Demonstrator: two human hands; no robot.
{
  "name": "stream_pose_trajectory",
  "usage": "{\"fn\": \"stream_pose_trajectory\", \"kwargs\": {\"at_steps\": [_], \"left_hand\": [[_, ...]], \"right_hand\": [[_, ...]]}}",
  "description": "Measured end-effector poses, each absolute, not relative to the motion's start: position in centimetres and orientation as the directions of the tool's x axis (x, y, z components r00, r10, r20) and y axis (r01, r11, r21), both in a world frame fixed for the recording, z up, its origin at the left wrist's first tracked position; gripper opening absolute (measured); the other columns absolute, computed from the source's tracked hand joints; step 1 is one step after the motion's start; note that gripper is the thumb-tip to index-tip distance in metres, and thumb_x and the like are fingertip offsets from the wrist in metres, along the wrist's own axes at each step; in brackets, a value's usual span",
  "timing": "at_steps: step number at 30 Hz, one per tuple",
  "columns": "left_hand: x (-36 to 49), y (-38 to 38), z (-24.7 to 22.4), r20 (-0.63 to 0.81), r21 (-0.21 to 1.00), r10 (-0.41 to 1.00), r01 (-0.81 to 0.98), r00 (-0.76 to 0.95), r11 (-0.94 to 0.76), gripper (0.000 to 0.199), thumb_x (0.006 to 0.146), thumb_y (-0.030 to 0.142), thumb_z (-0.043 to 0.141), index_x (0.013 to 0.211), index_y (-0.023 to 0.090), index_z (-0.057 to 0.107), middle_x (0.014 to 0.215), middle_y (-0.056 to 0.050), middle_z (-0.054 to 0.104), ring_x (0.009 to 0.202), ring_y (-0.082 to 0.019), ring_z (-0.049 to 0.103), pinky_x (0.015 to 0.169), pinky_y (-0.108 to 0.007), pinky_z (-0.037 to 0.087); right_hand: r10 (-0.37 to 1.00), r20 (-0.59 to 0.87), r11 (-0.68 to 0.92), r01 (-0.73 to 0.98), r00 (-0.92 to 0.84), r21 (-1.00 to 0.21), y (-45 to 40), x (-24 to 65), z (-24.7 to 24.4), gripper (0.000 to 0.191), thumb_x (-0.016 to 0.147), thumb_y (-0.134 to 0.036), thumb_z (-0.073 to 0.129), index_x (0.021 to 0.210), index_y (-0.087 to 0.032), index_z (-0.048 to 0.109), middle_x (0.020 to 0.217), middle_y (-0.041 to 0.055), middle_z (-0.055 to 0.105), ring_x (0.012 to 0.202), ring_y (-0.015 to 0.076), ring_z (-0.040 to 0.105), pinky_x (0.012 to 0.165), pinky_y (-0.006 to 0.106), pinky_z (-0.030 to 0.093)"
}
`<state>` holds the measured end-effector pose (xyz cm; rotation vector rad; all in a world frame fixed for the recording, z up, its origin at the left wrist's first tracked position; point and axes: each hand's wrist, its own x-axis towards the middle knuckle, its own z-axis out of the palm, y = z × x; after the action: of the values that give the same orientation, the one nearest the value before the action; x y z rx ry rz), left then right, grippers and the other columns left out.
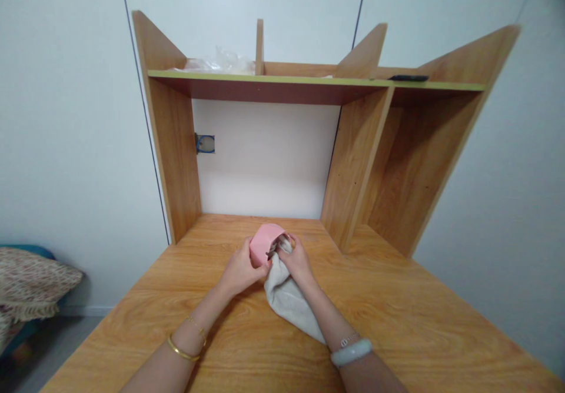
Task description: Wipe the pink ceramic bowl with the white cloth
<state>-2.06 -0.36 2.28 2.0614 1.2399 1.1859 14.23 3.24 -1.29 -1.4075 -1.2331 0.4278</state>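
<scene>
A pink container [263,243] is tilted over the wooden desk, its opening turned to the right. My left hand [242,269] grips it from the left side, thumb near the rim. My right hand [296,259] holds a light grey cloth [286,299], part of which is pushed into the opening; the fingertips there are partly hidden. The rest of the cloth hangs down onto the desk beneath my right forearm. Something small and dark shows at the container's opening, too small to make out.
A wooden shelf unit [353,169] stands on the back of the desk [247,346]. Its upper shelf holds clear plastic [220,62] and a flat black object [408,78]. An open wall socket box [205,144] shows behind. A patterned cushion [35,281] lies at the far left.
</scene>
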Motion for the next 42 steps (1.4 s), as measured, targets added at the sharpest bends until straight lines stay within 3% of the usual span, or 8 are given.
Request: {"fn": "stream_pose_trajectory", "kwargs": {"at_steps": [7,16,24,29,32,38,42], "left_hand": [[-2.0,-1.4,3.3,0.4,0.588,0.884,0.673,0.24,-0.449,0.061,0.061,0.036,0.062,0.116,0.015,0.047,0.089,-0.009,0.065,0.08,-0.026,0.06,0.07,-0.032,0.043],[-3.0,-0.8,3.9,0.443,0.51,0.868,0.732,0.225,-0.45,0.04,0.066,0.036,0.054,0.1,0.015,0.056,0.083,-0.01,0.066,0.072,-0.026,0.061,0.063,-0.031,0.042],[-3.0,-1.2,4.5,0.395,0.413,0.882,0.807,0.258,-0.421,0.045,0.07,0.043,0.051,0.107,0.016,0.053,0.088,-0.011,0.066,0.079,-0.027,0.062,0.069,-0.03,0.042],[-2.9,-1.1,4.2,0.425,0.495,0.879,0.758,0.214,-0.424,0.046,0.072,0.042,0.052,0.109,0.015,0.053,0.091,-0.012,0.066,0.082,-0.028,0.061,0.072,-0.033,0.043],[-3.1,-0.9,4.0,0.433,0.551,0.877,0.709,0.207,-0.44,0.05,0.076,0.042,0.048,0.118,0.016,0.047,0.103,-0.012,0.063,0.091,-0.027,0.059,0.08,-0.036,0.043],[-3.1,-0.3,3.4,0.54,0.689,0.817,0.451,0.202,-0.567,0.057,0.08,0.045,0.045,0.127,0.015,0.038,0.125,-0.012,0.05,0.111,-0.025,0.049,0.094,-0.035,0.037],[-2.7,-0.1,2.9,0.561,0.739,0.794,0.292,0.234,-0.608,0.063,0.078,0.045,0.051,0.13,0.015,0.032,0.124,-0.014,0.049,0.105,-0.023,0.051,0.087,-0.034,0.043]], "right_hand": [[0.819,0.442,0.181,0.566,0.366,-0.804,2.2,14.9,-0.2,0.063,0.061,-0.026,0.06,0.122,-0.016,0.044,0.073,0.0033,0.065,0.066,0.0198,0.061,0.058,0.026,0.042],[0.854,0.459,0.193,0.668,0.246,-0.719,1.3,14.0,0.4,0.062,0.065,-0.025,0.057,0.125,-0.021,0.043,0.063,-0.0001,0.061,0.053,0.0157,0.053,0.049,0.022,0.029],[0.87,0.445,0.245,0.597,0.211,-0.764,1.0,13.8,0.2,0.057,0.069,-0.027,0.054,0.124,-0.022,0.043,0.078,0.0021,0.064,0.067,0.018,0.058,0.059,0.025,0.04],[0.869,0.45,0.297,0.509,0.208,-0.808,0.9,13.7,0.3,0.055,0.072,-0.026,0.05,0.126,-0.019,0.04,0.085,0.0034,0.064,0.074,0.0175,0.06,0.066,0.026,0.044],[0.864,0.461,0.324,0.477,0.202,-0.817,0.8,13.5,0.5,0.055,0.074,-0.026,0.049,0.127,-0.019,0.038,0.085,0.0034,0.065,0.073,0.0173,0.06,0.067,0.027,0.045],[0.823,0.505,0.388,0.392,0.262,-0.834,0.6,13.3,0.7,0.055,0.075,-0.026,0.049,0.127,-0.02,0.036,0.091,0.005,0.065,0.083,0.0183,0.06,0.073,0.029,0.046],[0.81,0.488,0.394,0.315,0.326,-0.864,1.1,13.5,0.4,0.053,0.075,-0.03,0.049,0.126,-0.02,0.036,0.102,0.0073,0.062,0.092,0.0189,0.058,0.08,0.032,0.045]]}}
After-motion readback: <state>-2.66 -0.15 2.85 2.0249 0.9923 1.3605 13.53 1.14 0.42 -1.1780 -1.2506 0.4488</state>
